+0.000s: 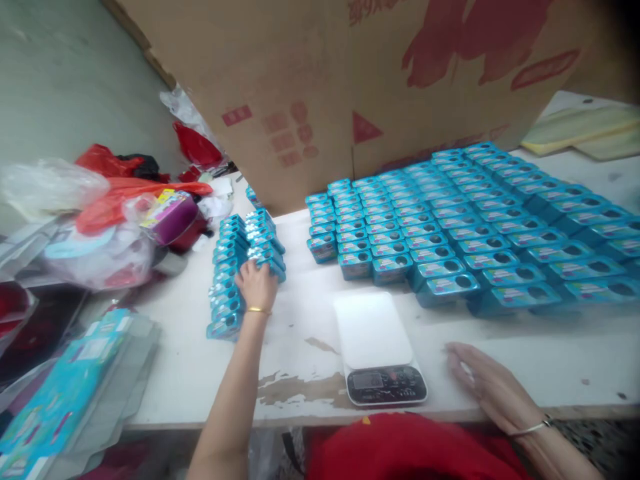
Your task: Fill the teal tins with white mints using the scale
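My left hand [257, 287], with a gold bangle at the wrist, reaches into the smaller group of blue boxes [226, 293] on the left. Its fingers are bent over a small blue box [273, 265] at the near end of that group's right row; the fingertips are partly hidden. To the right of the white digital scale [374, 333], my right hand [487, 383] rests low over the table. Its fingers are curled together around a small white object [467, 371], too blurred to name. Nothing lies on the scale's platform.
Many blue boxes with dark round spots on top [450, 250] stand in rows at the right. A big cardboard box [320, 87] rises behind. Flattened blue printed cartons [65, 393] lie at the left edge, with plastic bags [100, 253] beyond. Worn patches mark the white table [295, 300].
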Motion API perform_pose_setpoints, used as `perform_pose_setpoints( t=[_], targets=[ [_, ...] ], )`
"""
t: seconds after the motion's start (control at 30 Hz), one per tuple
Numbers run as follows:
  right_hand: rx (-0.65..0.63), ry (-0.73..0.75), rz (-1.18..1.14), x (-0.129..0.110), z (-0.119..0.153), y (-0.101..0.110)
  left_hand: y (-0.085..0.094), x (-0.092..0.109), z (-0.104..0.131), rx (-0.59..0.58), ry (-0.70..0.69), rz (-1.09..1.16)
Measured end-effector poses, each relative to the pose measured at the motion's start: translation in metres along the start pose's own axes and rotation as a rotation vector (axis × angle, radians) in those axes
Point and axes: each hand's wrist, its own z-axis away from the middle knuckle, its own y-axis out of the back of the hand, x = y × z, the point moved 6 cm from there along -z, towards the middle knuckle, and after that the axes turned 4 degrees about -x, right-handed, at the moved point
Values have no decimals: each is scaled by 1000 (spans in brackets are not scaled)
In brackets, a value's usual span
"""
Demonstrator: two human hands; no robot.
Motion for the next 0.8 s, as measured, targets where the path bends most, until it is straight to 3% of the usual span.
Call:
perform_pose_setpoints(
  t=[0.1,0.23,0.37,0.47,0.53,0.63,0.8],
  targets=[
    [-46,-12,21,-5,-5,-9,5,4,5,-22,-132,-59],
    [-140,-17,112,-18,-14,-38,43,28,19,-64,-311,-30],
    [-284,-6,154,-21,-18,-70,98,75,52,-139,-510,93],
    [-331,-13,150,-15,-16,-84,123,118,76,-188,-636,162],
    [-373,-17,142,-10,-15,-95,124,141,87,-237,-717,160],
    [-436,-18,117,-3,-17,-116,111,162,95,-293,-810,120],
    [-480,-48,41,8,-28,-144,92,158,90,-336,-767,167]
  ],
)
